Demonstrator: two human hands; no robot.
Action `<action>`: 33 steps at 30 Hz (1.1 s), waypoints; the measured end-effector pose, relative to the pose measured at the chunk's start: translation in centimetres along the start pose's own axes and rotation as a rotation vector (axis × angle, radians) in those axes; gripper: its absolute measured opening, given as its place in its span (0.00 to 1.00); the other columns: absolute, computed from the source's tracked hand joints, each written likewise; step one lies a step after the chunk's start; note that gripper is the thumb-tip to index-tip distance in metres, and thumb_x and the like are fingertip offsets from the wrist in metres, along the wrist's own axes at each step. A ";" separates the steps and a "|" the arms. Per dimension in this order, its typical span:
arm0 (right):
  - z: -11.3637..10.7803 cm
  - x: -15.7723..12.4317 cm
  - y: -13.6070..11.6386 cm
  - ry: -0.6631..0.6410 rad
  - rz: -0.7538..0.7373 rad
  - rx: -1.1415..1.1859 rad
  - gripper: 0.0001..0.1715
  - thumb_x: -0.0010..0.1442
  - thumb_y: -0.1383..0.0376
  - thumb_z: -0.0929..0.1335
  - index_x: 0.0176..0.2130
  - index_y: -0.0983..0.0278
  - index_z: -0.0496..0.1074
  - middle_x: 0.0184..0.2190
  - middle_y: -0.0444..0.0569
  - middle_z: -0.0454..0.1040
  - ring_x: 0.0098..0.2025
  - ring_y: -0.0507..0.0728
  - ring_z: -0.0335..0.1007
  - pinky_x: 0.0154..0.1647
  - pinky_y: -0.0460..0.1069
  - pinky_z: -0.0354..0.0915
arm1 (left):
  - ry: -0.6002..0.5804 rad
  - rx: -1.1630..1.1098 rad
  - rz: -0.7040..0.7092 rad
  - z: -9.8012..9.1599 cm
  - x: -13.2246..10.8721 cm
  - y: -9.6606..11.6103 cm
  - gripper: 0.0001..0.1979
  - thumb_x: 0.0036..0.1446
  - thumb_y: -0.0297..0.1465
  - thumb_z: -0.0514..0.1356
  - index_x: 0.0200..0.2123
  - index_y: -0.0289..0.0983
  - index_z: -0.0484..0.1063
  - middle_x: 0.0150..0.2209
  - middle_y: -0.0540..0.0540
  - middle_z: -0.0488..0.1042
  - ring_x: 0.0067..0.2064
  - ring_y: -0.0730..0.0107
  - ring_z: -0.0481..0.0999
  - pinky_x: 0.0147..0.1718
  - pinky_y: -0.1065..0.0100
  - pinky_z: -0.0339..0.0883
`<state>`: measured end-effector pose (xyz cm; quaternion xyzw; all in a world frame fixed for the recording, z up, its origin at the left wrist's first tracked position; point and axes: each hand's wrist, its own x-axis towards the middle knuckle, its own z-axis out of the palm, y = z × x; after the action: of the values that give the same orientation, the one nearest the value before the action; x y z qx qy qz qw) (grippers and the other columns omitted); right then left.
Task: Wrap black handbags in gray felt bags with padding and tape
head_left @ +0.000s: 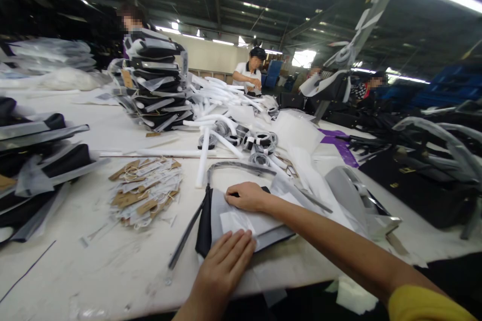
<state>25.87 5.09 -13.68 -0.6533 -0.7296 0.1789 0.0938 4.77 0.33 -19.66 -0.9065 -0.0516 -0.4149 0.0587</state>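
Observation:
A flat black and grey bag [211, 215] with a long grey strap lies on the white table [94, 271] in front of me. White wrapping paper [241, 220] lies over it. My left hand [222, 266] lies flat on the paper's near edge, fingers stretched out. My right hand [246, 195] rests at the bag's far edge with its fingers curled down on the paper and the bag's top.
A heap of brown and white hang tags [145, 190] lies left of the bag. Stacks of wrapped black bags [156, 85] stand behind and at the left [33, 160]. White foam tubes [218, 125] and grey strap coils [259, 140] lie beyond. Other people work at the far end.

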 end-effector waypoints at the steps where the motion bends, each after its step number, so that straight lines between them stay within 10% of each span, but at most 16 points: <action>1: 0.0 0.2 -0.2 0.019 -0.003 0.005 0.15 0.65 0.58 0.65 0.38 0.62 0.80 0.36 0.48 0.81 0.38 0.59 0.75 0.37 0.48 0.63 | -0.006 -0.002 -0.007 0.1 0.1 -0.1 0.20 0.70 0.22 0.45 0.57 0.33 0.71 0.57 0.45 0.74 0.60 0.67 0.70 0.66 0.61 0.55; 5: -0.9 -2.5 -1.0 0.153 -0.081 0.060 0.15 0.67 0.62 0.65 0.49 0.64 0.76 0.49 0.52 0.78 0.52 0.59 0.72 0.53 0.51 0.65 | -0.052 -0.034 -0.029 0.3 0.2 -0.5 0.20 0.70 0.23 0.45 0.59 0.35 0.69 0.57 0.44 0.73 0.60 0.67 0.71 0.62 0.61 0.64; 10: 0.3 -14.4 -1.9 0.535 -0.377 0.127 0.17 0.70 0.60 0.65 0.54 0.64 0.71 0.48 0.53 0.77 0.53 0.56 0.72 0.55 0.51 0.68 | -0.040 -0.052 -0.055 0.1 0.1 -0.7 0.19 0.70 0.25 0.46 0.59 0.35 0.69 0.57 0.44 0.73 0.60 0.66 0.71 0.59 0.61 0.67; 14: 4.9 -21.0 -1.6 0.364 -0.416 -0.126 0.33 0.64 0.51 0.68 0.60 0.69 0.66 0.54 0.60 0.75 0.59 0.62 0.68 0.61 0.59 0.66 | -0.055 -0.068 -0.073 0.1 0.1 -0.5 0.19 0.70 0.25 0.47 0.59 0.36 0.68 0.58 0.44 0.73 0.59 0.66 0.71 0.58 0.60 0.68; 20: 9.8 -20.9 -1.0 0.519 -0.355 -0.161 0.17 0.69 0.71 0.63 0.55 0.66 0.71 0.52 0.55 0.77 0.58 0.59 0.70 0.57 0.57 0.71 | -0.070 -0.056 -0.044 0.1 -0.1 -0.8 0.19 0.68 0.24 0.50 0.60 0.36 0.68 0.59 0.44 0.72 0.59 0.65 0.71 0.58 0.61 0.66; 33: 12.5 -18.5 -7.4 0.733 -0.513 -0.108 0.11 0.69 0.70 0.64 0.43 0.65 0.76 0.39 0.48 0.82 0.41 0.53 0.80 0.54 0.49 0.73 | -0.106 -0.044 -0.020 -0.5 -0.4 -1.9 0.19 0.66 0.24 0.55 0.59 0.37 0.69 0.56 0.43 0.74 0.57 0.64 0.73 0.56 0.62 0.69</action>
<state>16.78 -15.50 -20.49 -0.4756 -0.7949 -0.1317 0.3530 3.89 2.16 -19.51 -0.9276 -0.0548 -0.3680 0.0318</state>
